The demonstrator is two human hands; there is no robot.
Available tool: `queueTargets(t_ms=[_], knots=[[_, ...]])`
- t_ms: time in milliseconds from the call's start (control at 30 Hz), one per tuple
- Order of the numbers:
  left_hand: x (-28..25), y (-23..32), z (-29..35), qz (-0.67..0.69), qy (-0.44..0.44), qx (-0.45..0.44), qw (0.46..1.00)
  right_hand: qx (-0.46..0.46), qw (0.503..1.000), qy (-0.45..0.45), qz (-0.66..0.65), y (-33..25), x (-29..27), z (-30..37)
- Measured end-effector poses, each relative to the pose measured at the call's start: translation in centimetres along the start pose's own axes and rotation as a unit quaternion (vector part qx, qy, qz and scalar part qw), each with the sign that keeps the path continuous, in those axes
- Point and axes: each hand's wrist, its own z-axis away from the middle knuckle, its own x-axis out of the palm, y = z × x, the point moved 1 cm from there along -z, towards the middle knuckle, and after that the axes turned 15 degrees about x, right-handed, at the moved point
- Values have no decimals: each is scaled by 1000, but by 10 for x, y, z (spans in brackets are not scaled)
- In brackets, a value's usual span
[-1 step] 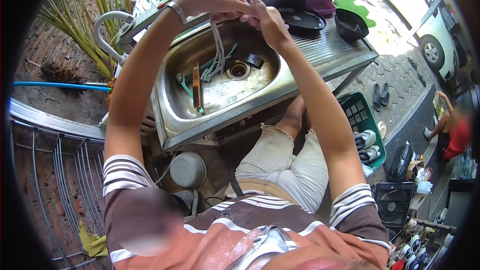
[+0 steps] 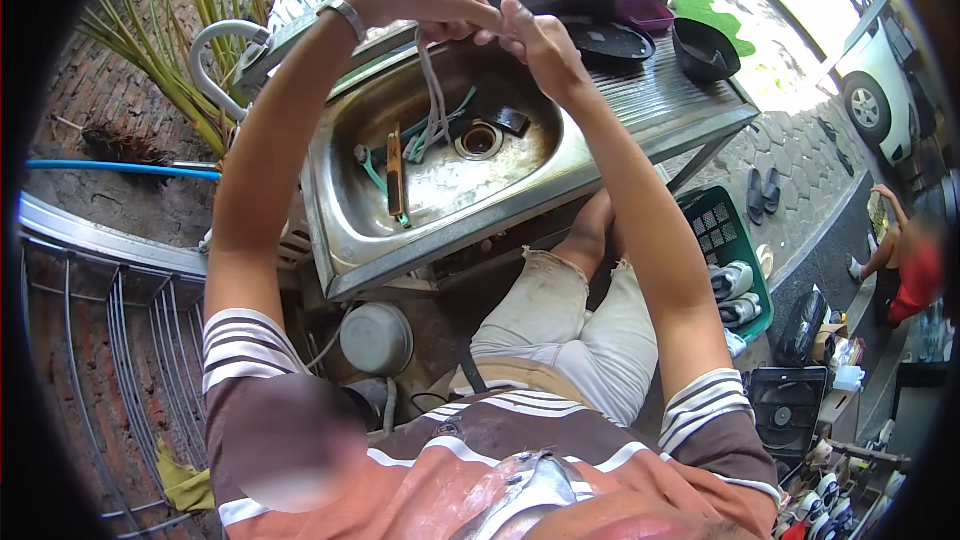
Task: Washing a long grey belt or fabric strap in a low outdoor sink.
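My left hand (image 2: 440,8) is closed over the far side of a steel sink (image 2: 345,230), a band round its wrist. From it hang pale grey shoelaces (image 2: 432,90), their lower ends lying in the basin. My right hand (image 2: 545,48) meets the left hand's fingertips, thumb up, fingers curled; what it pinches, if anything, is hidden. Inside the basin, a wooden-backed brush (image 2: 395,175) rests across a green lace (image 2: 372,172). A small dark flat piece (image 2: 512,120) lies beside the drain (image 2: 479,141).
On the ribbed drainboard (image 2: 670,105) stand a black pan (image 2: 610,43), a black bowl (image 2: 706,48) and a purple tub (image 2: 643,12). A curved tap (image 2: 205,50) rises at the left. A green crate (image 2: 755,290) with shoes stands at the right; farther right is another person (image 2: 910,260).
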Motion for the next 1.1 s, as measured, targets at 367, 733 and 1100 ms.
queueTargets(t_ms=[367,733,1100], knots=[[-36,-23,25,58,76,116,989,-18,991,-113,-75,48,-39,41],[-33,-13,17,69,34,114,990,-11,996,-86,-17,76,-60,64],[-8,40,-13,115,-26,330,937,-108,986,76,103,73,-67,79]])
